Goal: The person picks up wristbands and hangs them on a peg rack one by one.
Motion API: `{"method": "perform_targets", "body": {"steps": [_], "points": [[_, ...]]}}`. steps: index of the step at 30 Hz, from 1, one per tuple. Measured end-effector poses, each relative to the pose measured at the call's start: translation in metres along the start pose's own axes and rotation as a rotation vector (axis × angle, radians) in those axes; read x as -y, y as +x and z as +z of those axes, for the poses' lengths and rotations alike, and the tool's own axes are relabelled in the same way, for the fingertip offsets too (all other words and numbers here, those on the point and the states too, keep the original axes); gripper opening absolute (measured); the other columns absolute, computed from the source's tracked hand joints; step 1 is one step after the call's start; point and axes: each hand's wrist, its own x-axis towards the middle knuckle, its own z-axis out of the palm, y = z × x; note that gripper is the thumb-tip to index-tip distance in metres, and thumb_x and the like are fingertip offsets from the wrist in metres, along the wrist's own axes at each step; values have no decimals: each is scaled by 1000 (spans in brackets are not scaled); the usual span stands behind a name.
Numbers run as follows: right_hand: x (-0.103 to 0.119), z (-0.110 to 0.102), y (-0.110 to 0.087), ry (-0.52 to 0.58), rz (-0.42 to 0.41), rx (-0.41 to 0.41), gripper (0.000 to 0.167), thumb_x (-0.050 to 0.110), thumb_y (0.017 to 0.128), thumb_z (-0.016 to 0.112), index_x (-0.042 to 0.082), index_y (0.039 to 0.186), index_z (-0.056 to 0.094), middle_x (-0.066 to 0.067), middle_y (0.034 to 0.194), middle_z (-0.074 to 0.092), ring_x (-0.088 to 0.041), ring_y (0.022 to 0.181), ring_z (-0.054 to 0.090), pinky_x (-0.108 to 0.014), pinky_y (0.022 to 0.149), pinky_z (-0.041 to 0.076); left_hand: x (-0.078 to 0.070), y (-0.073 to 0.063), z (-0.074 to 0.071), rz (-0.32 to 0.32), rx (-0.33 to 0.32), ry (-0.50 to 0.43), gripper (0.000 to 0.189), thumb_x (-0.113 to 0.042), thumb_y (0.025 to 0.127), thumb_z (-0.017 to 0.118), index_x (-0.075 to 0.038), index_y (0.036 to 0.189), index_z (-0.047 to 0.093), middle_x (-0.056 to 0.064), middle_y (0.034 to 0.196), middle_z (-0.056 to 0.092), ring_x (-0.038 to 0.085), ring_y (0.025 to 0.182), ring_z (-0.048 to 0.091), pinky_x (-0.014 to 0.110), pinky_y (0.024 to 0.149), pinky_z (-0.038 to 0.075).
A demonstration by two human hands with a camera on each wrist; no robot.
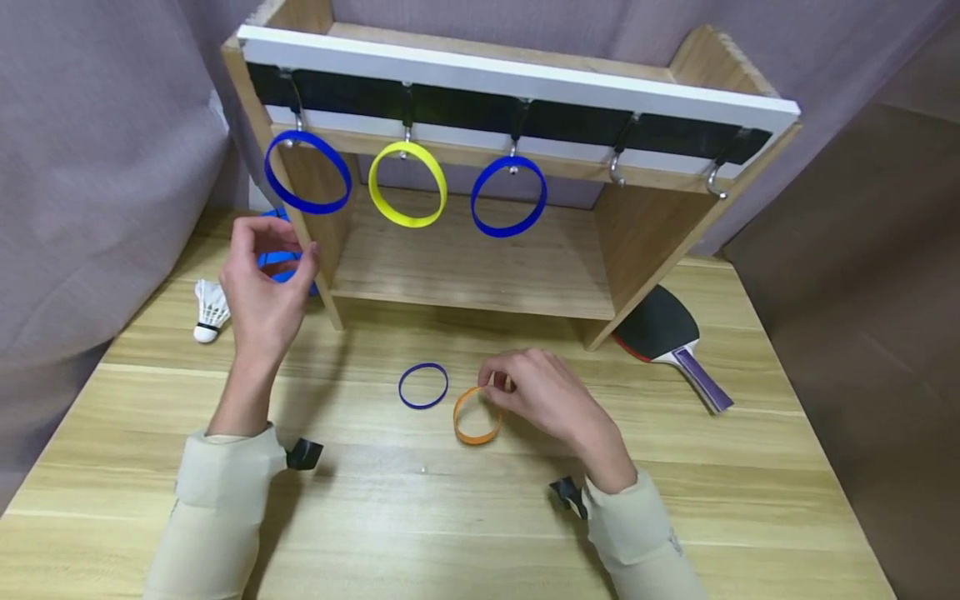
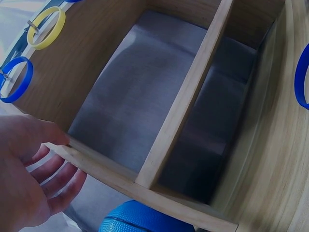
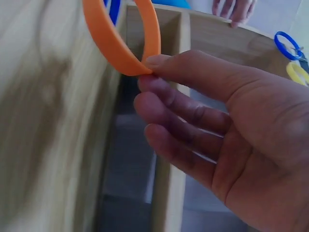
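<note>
My right hand pinches an orange silicone wristband between thumb and index finger; the band hangs just over the table in the head view. Left of it a thin blue wristband lies flat on the wood. My left hand grips the left side panel of a wooden shelf, thumb on the inner side and fingers outside. Along the shelf's front rail, two blue wristbands and a yellow wristband hang from metal hooks. Two hooks at the right carry no band.
A shuttlecock lies left of the shelf, and a blue ball sits behind my left hand. Beside the shelf's right foot rests a table tennis paddle. Grey curtains surround the table.
</note>
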Motion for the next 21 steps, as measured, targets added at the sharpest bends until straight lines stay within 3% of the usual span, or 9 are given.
{"method": "perform_targets", "body": {"steps": [3, 6, 9, 11, 15, 17, 19, 21], "points": [[6, -13, -1, 31, -68, -88, 8, 13, 88, 74, 21, 90, 71, 16, 78, 64, 2, 68, 57, -21, 57, 49, 0, 0, -1, 4, 3, -5, 33, -9, 84, 75, 0, 110, 57, 4, 98, 64, 15, 84, 64, 22, 72, 56], [19, -38, -3, 80, -144, -233, 10, 12, 87, 75, 19, 94, 73, 14, 84, 66, 1, 70, 58, -19, 55, 50, 1, 0, -3, 8, 2, -7, 33, -10, 84, 75, 0, 110, 57, 4, 97, 64, 15, 84, 64, 22, 72, 56], [35, -73, -6, 113, -213, -455, 12, 7, 86, 75, 12, 97, 74, 8, 89, 69, -3, 71, 59, -17, 54, 50, 1, 1, -2, 8, -2, -8, 34, -10, 84, 76, 1, 110, 57, 4, 97, 64, 15, 84, 64, 22, 72, 56], [45, -97, -5, 112, -233, -663, 11, 6, 86, 75, 6, 97, 75, 3, 89, 71, -7, 70, 61, -16, 54, 49, 1, 1, -2, 6, -6, -5, 34, -10, 83, 76, 1, 110, 57, 4, 97, 64, 15, 83, 63, 22, 72, 56], [57, -136, 1, 54, -159, -1143, 10, 13, 86, 75, 7, 93, 78, 1, 85, 72, -14, 69, 64, -13, 58, 49, -1, 1, -1, 0, -4, 5, 35, -9, 84, 76, 3, 111, 57, 5, 97, 64, 15, 83, 63, 21, 72, 56], [56, -147, 5, 3, -67, -1318, 11, 20, 85, 74, 11, 90, 79, 5, 83, 72, -14, 68, 65, -12, 60, 49, -6, 0, -1, 2, -2, 9, 34, -6, 84, 74, 5, 111, 56, 8, 98, 64, 16, 83, 63, 21, 72, 56], [51, -154, 8, -47, 10, -1402, 11, 23, 86, 72, 16, 90, 80, 8, 83, 71, -11, 67, 65, -11, 60, 49, -15, -2, -1, 6, -2, 11, 34, -3, 84, 73, 7, 110, 55, 12, 98, 64, 17, 83, 63, 21, 72, 55], [44, -155, 9, -95, 55, -1415, 11, 24, 87, 71, 18, 92, 80, 9, 84, 71, -8, 67, 64, -10, 61, 49, -24, -4, -1, 7, -1, 10, 32, 0, 84, 71, 10, 109, 54, 15, 98, 63, 19, 83, 63, 20, 72, 55]]}}
